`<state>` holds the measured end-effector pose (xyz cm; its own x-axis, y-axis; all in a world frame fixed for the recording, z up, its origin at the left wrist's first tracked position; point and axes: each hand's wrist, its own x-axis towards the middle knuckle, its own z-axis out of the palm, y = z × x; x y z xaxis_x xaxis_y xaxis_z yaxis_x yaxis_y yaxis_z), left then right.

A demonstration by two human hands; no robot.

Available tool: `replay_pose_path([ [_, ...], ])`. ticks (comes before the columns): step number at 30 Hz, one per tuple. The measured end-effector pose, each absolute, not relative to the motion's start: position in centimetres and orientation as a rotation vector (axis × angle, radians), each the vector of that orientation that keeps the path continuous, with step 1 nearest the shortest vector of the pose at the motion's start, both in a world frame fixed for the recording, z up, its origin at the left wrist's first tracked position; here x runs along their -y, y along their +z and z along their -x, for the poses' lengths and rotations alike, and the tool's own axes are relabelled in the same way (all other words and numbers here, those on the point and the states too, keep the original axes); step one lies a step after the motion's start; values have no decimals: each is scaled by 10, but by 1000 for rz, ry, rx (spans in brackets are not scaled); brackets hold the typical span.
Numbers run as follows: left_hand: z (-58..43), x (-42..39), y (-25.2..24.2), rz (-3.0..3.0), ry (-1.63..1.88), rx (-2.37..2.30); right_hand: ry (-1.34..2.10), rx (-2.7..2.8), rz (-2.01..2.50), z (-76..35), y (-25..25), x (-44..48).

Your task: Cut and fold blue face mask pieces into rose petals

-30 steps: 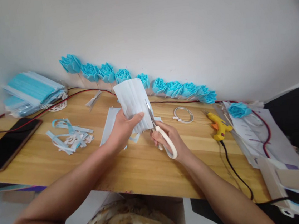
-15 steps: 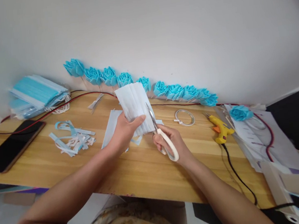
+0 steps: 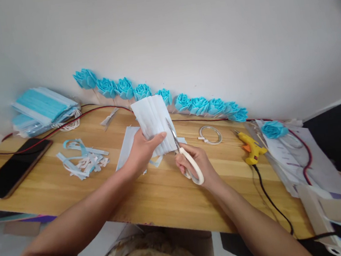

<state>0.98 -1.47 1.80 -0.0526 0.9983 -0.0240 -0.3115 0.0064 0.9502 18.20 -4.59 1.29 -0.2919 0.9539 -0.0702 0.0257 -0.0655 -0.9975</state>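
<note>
Between the thumb and fingers of my left hand (image 3: 142,149) is a pale, pleated face mask sheet (image 3: 152,115), held up above the table and tilted. My right hand (image 3: 197,160) is closed around the white handles of a pair of scissors (image 3: 192,166). The scissor blades lie along the right edge of the mask sheet, pointing away from me. Whether they are cutting into it I cannot tell. Under my left hand another pale sheet (image 3: 126,145) lies on the wood, partly covered. Small offcuts (image 3: 156,161) rest below the held sheet.
Blue flowers (image 3: 124,88) line the wall. At left are stacked masks (image 3: 43,105), a phone (image 3: 14,166) and a pile of cut strips (image 3: 83,158). To the right lie a tape roll (image 3: 210,135), a yellow glue gun (image 3: 251,147) with its cord, and papers (image 3: 311,149) bearing a single flower.
Almost nothing differs. Both hands, the sheet and the scissors keep nearly the same place; the whole view has shifted very slightly.
</note>
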Motion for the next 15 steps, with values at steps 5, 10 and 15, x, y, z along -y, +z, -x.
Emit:
replay_pose_path([
  [5, -13, 16, 19, -925, 1387, -1014, 1475, 1392, 1104, -180, 15, 46],
  [10, -12, 17, 18, -934, 1385, -1028, 1480, 1392, 1094, -182, 14, 47],
  [15, -7, 15, 24, -910, 1411, -948, 1463, 1431, 1113, -183, 10, 46],
])
